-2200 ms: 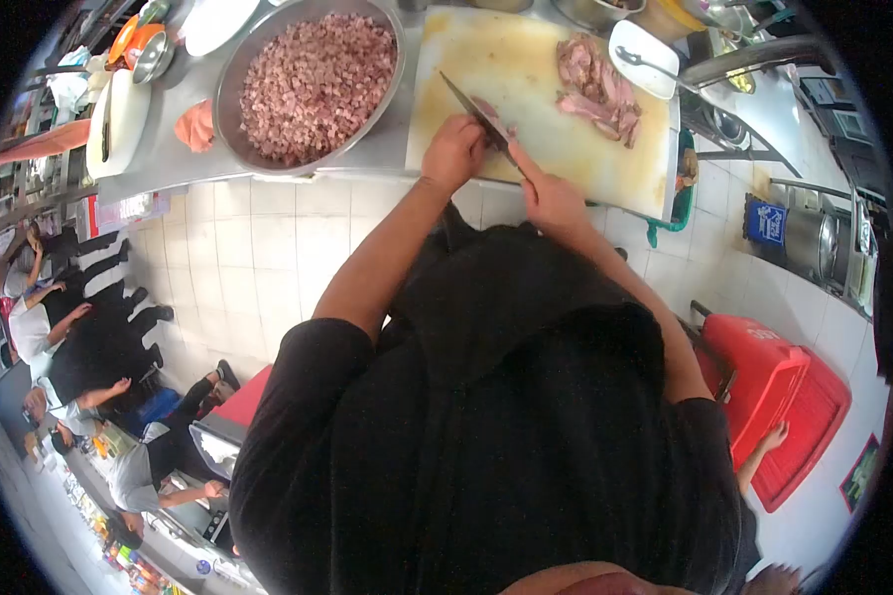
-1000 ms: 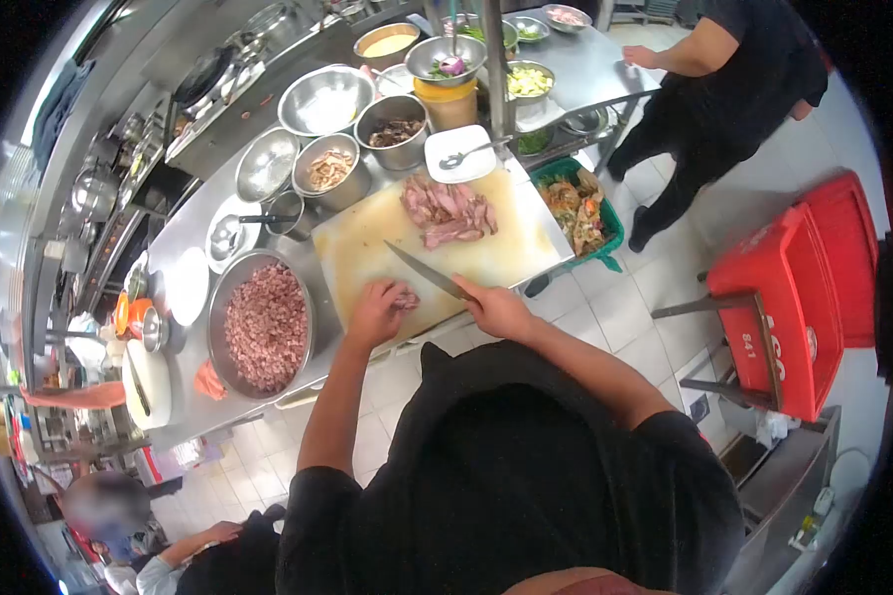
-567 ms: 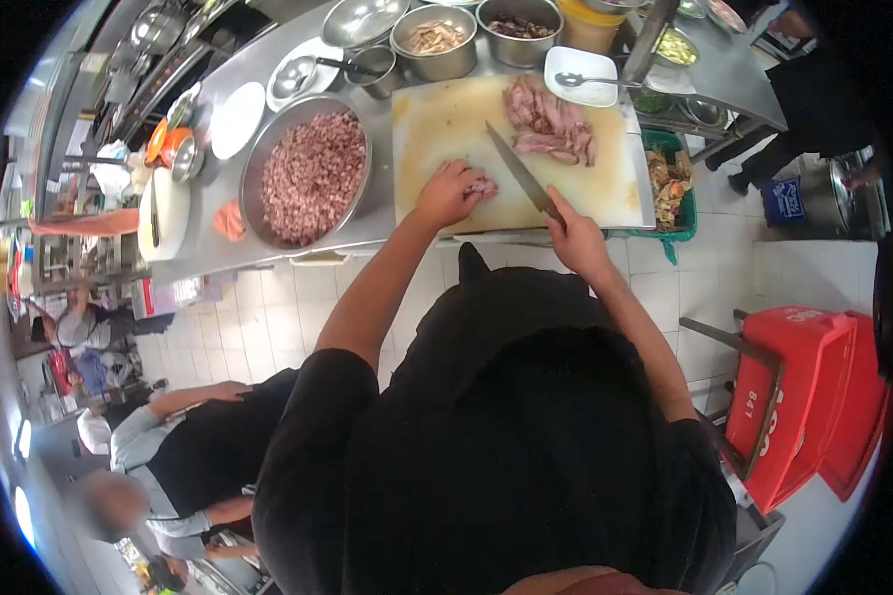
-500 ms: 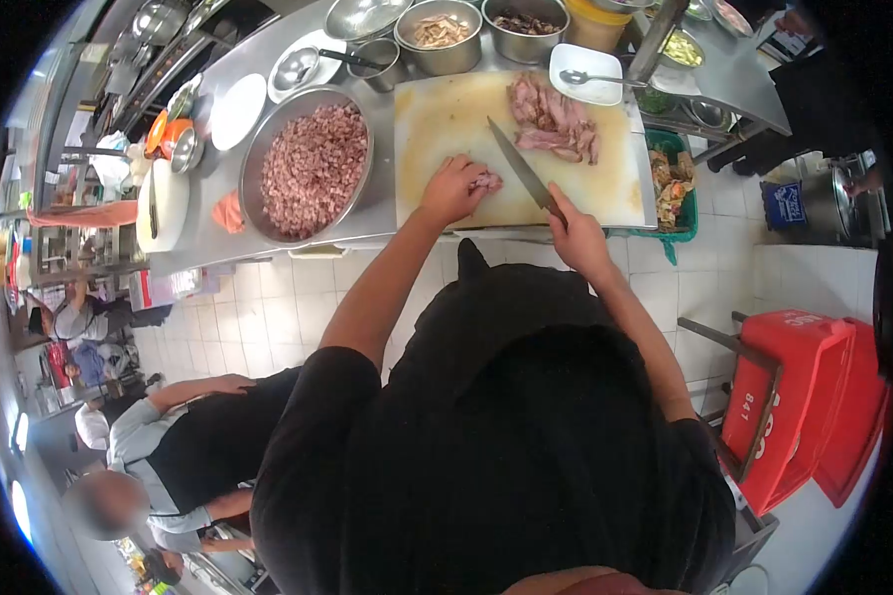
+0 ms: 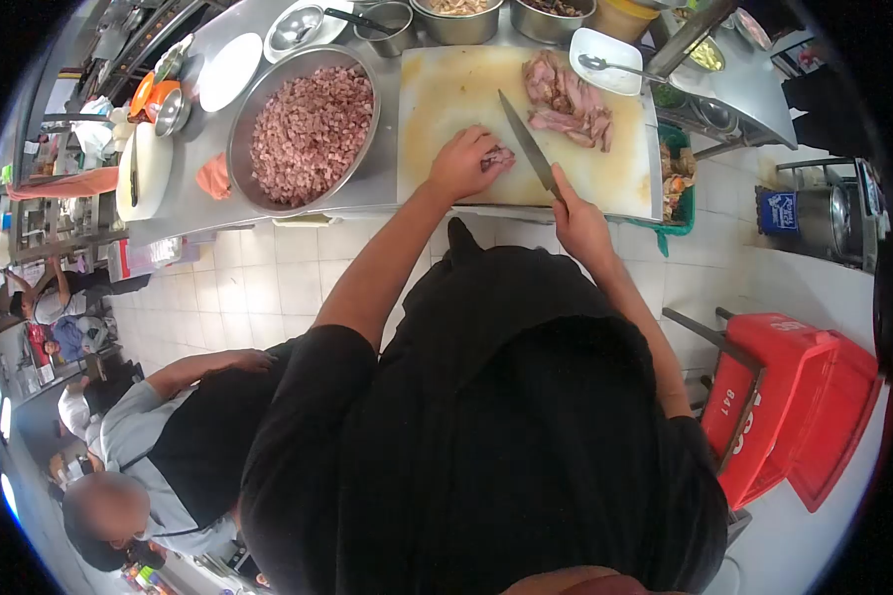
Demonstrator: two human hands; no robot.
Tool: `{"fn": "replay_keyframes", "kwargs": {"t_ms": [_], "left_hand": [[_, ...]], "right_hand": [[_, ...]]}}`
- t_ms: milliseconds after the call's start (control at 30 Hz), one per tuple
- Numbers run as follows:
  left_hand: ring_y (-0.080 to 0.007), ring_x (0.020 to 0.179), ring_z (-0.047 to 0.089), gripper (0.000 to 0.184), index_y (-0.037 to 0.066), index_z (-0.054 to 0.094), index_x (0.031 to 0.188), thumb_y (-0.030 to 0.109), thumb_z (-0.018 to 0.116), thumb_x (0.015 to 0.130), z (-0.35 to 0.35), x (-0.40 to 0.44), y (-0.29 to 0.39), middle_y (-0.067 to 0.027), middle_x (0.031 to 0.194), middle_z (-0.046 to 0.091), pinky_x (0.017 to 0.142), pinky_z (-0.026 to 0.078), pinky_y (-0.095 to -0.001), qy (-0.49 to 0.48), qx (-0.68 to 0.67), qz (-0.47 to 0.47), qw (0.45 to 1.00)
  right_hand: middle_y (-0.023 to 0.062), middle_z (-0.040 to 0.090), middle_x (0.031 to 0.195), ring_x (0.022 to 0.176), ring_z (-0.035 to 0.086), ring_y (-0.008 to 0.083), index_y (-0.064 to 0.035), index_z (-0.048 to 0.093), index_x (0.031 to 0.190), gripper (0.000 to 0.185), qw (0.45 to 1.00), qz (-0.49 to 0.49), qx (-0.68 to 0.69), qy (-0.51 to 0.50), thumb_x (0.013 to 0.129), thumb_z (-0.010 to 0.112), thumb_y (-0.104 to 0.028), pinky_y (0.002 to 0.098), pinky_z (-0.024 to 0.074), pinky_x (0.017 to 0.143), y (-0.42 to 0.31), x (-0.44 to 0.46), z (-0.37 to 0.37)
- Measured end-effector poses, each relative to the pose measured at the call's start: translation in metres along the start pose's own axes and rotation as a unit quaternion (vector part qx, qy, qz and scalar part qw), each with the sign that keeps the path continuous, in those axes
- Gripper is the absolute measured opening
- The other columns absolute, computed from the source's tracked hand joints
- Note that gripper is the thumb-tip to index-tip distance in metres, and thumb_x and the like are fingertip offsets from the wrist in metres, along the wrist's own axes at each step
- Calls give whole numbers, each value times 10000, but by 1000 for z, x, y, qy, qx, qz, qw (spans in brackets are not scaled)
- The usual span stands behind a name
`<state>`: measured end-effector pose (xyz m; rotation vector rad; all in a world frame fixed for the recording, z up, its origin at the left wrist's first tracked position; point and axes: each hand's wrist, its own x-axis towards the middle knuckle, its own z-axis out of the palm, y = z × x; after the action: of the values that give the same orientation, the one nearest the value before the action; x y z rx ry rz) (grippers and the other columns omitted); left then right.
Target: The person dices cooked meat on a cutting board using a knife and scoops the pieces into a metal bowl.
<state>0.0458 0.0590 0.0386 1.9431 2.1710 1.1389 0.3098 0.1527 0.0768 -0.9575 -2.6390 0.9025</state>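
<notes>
My left hand [image 5: 466,164] rests on the cutting board [image 5: 446,89], its fingers curled over a small pile of cut meat [image 5: 498,157]. In my right hand [image 5: 580,223] is the handle of a large knife [image 5: 528,141], whose blade lies slanted over the board, tip pointing away and left, apart from the small pile. Larger strips of meat [image 5: 569,104] lie at the board's back right. Left of the board stands a big metal bowl [image 5: 238,149] filled with diced meat [image 5: 311,134].
A white dish [image 5: 615,79] with a spoon overlaps the board's back right corner. Metal pots [image 5: 456,25] stand behind. A pink cloth [image 5: 213,177] lies left of the bowl. A co-worker [image 5: 184,436] stands behind me on the left; a red bin [image 5: 789,397] is at right.
The view has shifted and tilted. The knife has come away from the meat near my left hand, which stays on the small pile. The co-worker at left has come closer.
</notes>
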Motion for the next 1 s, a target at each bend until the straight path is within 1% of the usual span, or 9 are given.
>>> {"fn": "replay_keyframes", "kwargs": {"t_ms": [67, 167, 433, 567, 633, 733, 833, 933, 1000], "left_hand": [[-347, 991, 670, 266, 131, 745, 1013, 317, 839, 846, 1, 3, -5, -95, 1070, 657, 878, 562, -448, -6, -18, 30, 999], [-349, 969, 666, 235, 110, 747, 1018, 298, 821, 899, -7, 4, -2, -104, 1050, 664, 871, 557, -450, -69, -44, 12, 997], [-315, 954, 659, 163, 135, 755, 901, 291, 802, 890, 2, 1, -13, -76, 969, 667, 854, 547, -430, -20, -94, 21, 995], [-317, 944, 665, 167, 123, 729, 865, 275, 793, 891, -2, -1, -15, -83, 957, 665, 835, 547, -439, -39, -112, 0, 993], [-333, 898, 661, 196, 110, 715, 892, 290, 791, 904, 4, -2, -21, -93, 937, 652, 801, 547, -455, -11, -118, 21, 993], [-341, 880, 661, 204, 105, 707, 906, 295, 782, 912, 6, -8, -24, -100, 927, 646, 782, 547, -465, 5, -129, 26, 991], [-342, 901, 663, 187, 107, 707, 919, 283, 771, 907, 4, -6, -23, -98, 940, 649, 788, 546, -468, -18, -135, -3, 991], [-329, 912, 673, 148, 116, 709, 913, 254, 757, 891, 7, -10, -22, -84, 945, 654, 810, 552, -467, -4, -124, -13, 992], [-321, 921, 677, 124, 120, 707, 921, 233, 743, 885, 11, -9, -25, -76, 951, 657, 821, 554, -468, 6, -109, 1, 994]], "right_hand": [[287, 726, 857, 800, 709, 491, -222, 383, 1651, 647, 1000, -1, 0, 7, 1038, 589, -198, 587, 550, 750, 0, -1, 3], [295, 726, 877, 825, 707, 502, -222, 378, 1652, 650, 1000, 12, 2, 7, 1039, 590, -183, 594, 550, 771, -11, -3, 3], [311, 732, 1060, 972, 708, 510, -233, 390, 1648, 647, 999, 30, 7, 26, 1039, 592, -144, 580, 565, 840, -34, -4, 10], [318, 722, 1126, 1018, 700, 516, -209, 406, 1641, 649, 998, 18, 8, 59, 1032, 608, -114, 547, 574, 875, -41, -4, 17], [317, 720, 1138, 1026, 698, 518, -198, 430, 1630, 636, 996, -6, 19, 91, 1029, 615, -102, 529, 577, 882, -48, -2, 16], [314, 718, 1178, 1081, 731, 460, -147, 457, 1619, 605, 997, -8, 23, 74, 1038, 608, -70, 414, 572, 905, -58, -1, 9], [300, 735, 1098, 1004, 744, 445, -164, 506, 1591, 575, 999, -1, -6, 50, 1033, 624, -90, 406, 574, 874, -71, 11, 2], [325, 715, 1060, 976, 696, 515, -210, 523, 1571, 561, 993, 79, -69, -53, 1023, 617, -136, 544, 574, 817, -86, 34, -10], [322, 718, 1032, 962, 697, 515, -215, 526, 1566, 555, 996, 32, -61, -52, 1022, 617, -157, 553, 570, 816, -78, 46, -13]]}}
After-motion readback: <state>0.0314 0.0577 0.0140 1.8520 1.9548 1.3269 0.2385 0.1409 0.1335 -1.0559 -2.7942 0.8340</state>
